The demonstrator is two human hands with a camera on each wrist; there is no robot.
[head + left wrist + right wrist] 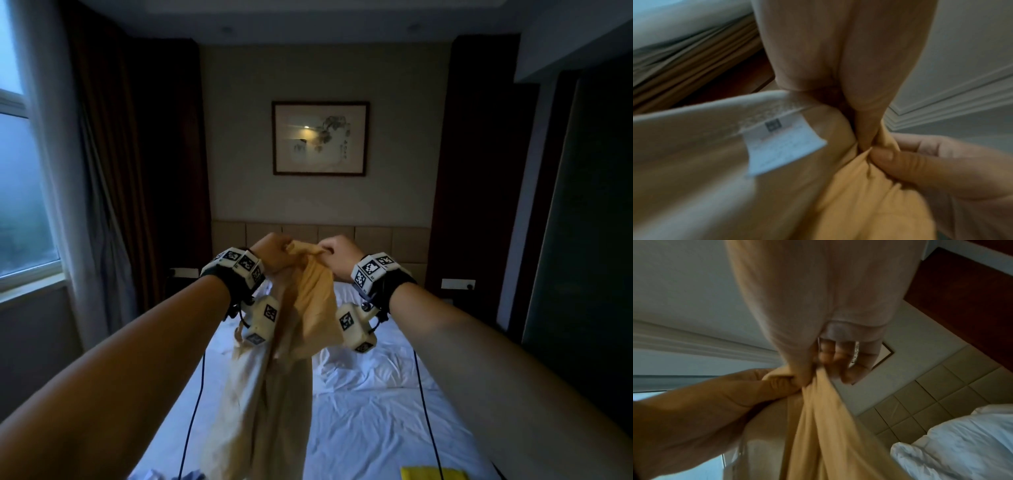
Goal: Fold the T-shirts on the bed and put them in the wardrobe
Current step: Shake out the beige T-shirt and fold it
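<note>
A pale yellow T-shirt hangs bunched in the air above the bed, its lower end reaching down towards the near edge. My left hand and right hand are raised side by side, and each grips the top of the cloth. In the left wrist view the T-shirt shows a white care label on an inner seam, and the right hand's thumb pinches the fabric. In the right wrist view the left hand clenches the T-shirt close beside the right hand's fingers.
White rumpled sheets and a pillow cover the bed. A bright yellow garment lies at the near right edge, and a bluish one at the near left. A padded headboard stands behind, a curtained window left, a dark tall panel right.
</note>
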